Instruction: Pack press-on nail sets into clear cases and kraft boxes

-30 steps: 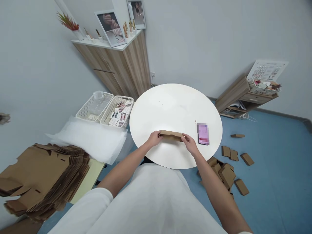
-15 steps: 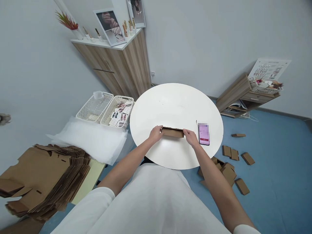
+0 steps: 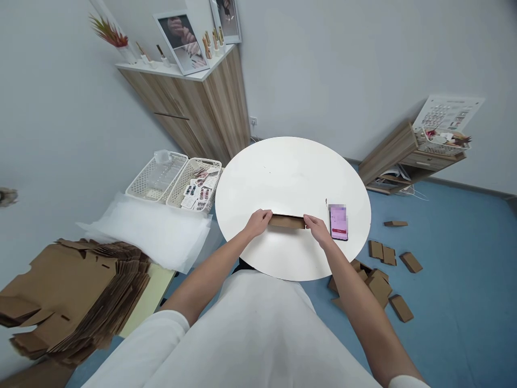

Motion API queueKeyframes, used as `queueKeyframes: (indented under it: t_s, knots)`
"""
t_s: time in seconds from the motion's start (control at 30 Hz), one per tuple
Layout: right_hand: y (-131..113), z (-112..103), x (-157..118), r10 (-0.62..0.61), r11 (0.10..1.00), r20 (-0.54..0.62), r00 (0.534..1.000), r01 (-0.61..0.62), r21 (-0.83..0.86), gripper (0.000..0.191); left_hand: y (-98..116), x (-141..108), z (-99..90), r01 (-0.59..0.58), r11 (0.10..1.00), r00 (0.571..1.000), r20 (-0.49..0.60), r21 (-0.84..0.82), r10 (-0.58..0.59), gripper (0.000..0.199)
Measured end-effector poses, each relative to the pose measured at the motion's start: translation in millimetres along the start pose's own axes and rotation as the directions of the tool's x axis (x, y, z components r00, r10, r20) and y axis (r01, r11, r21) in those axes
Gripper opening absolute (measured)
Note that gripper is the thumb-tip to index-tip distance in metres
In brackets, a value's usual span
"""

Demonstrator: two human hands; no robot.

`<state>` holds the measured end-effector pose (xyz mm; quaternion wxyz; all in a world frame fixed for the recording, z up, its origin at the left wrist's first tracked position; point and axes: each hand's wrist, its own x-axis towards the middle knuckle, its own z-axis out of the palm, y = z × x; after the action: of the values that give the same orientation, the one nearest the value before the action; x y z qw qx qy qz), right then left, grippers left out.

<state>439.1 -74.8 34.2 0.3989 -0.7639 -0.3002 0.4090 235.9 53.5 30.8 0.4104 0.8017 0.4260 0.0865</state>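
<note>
Evidently, both hands are clamped on one thing: the left hand (image 3: 258,222) grips one end of a small cardboard box (image 3: 287,221) and the right hand (image 3: 317,229) the other, over the near part of the worktop (image 3: 291,178). (Whether its underside touches the surface, I can't tell.) Pressing inward too hard could buckle its walls; an uneven pull might skew a corner. The phone (image 3: 339,223) lies just beside the right hand, so a wide sweep could knock it. Farther off, on the left, a white basket (image 3: 216,183) holds cards (image 3: 197,193), and the neighbouring basket (image 3: 141,193) holds clear plastic (image 3: 161,172). Farthest, a basket on the shelf unit (image 3: 391,151) carries odds and ends, too small to identify.
</note>
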Motion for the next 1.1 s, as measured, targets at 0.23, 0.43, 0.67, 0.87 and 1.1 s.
queueKeyframes:
  t_s: [0.23,0.43,0.67,0.87,1.1]
  knots:
    - [7.4,-0.4,3.4,0.013,1.0,-0.01,1.0,-0.013,0.016,0.047,-7.5,5.4,1.2,-0.032,0.998,0.999,0.008,-0.051,0.032,0.034]
    - [21.3,3.2,3.8,-0.01,0.999,-0.023,1.0,0.008,-0.047,0.049,-21.6,4.8,10.3,0.08,0.983,0.996,0.051,-0.168,-0.072,0.048]
    - [36.8,14.8,-6.2,-0.021,0.997,0.017,1.0,0.023,-0.08,0.045,-36.8,-2.8,17.3,0.136,0.977,0.982,0.156,-0.164,-0.111,0.048]
    - [52.5,30.0,-17.0,-0.01,0.999,-0.038,0.999,0.008,-0.049,0.035,-40.9,-16.0,27.3,0.168,0.969,0.984,0.082,-0.181,-0.155,0.031]
    - [67.6,44.9,-39.5,0.071,0.997,-0.075,0.995,-0.068,0.042,0.057,-50.4,-37.4,34.8,0.223,0.964,0.973,0.097,-0.142,-0.21,0.063]
